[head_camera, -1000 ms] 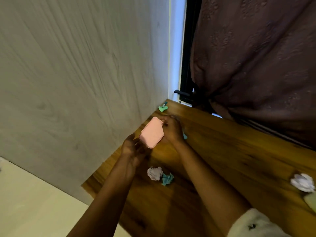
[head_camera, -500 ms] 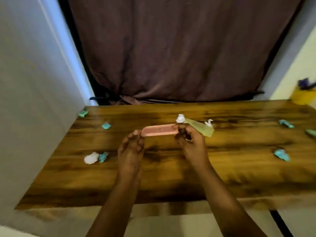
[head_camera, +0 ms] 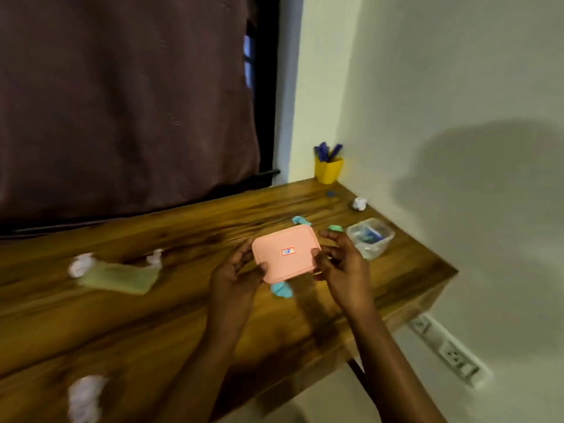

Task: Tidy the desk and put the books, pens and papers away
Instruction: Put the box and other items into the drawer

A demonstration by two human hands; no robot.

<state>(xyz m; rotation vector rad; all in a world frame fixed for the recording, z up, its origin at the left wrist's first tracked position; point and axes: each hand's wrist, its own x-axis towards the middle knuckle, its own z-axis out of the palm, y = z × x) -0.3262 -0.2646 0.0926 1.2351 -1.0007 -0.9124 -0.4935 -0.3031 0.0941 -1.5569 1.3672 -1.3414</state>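
At the lower left of the frame, nearest the camera, a crumpled white paper ball [head_camera: 85, 395] lies on the wooden desk [head_camera: 137, 331], heavily blurred. At lower right, under the desk edge, a white power strip [head_camera: 448, 352] is fixed to the wall.

Both forearms reach up from the bottom edge to frame centre. The left hand [head_camera: 235, 276] grips the left edge of a pink lid [head_camera: 287, 253], fingers curled behind it and thumb on the lower left corner. The right hand [head_camera: 341, 270] pinches the right edge between thumb and curled fingers. The lid is held off the desk, flat face toward the camera, with a small red-bordered label at its middle.

Just below the lid a teal paper wad [head_camera: 281, 290] rests on the desk. Left of the hands lies a pale green flat item [head_camera: 117, 277] — possibly a sheet or pouch, too blurred to say — with a white paper scrap [head_camera: 81, 264] at its left end and another [head_camera: 154, 256] at its right.

Right of the right hand stands a clear plastic container [head_camera: 370, 236] with blue contents. Beyond the lid lie a teal scrap [head_camera: 300, 220] and a green scrap [head_camera: 335, 228]. Farther back, near the wall, are a white paper ball [head_camera: 359, 203] and a small blue object [head_camera: 330, 194].

In the far corner stands a yellow cup [head_camera: 329, 170] holding blue pens [head_camera: 328, 151]. A dark curtain [head_camera: 122, 102] fills the upper left — hanging behind the desk.
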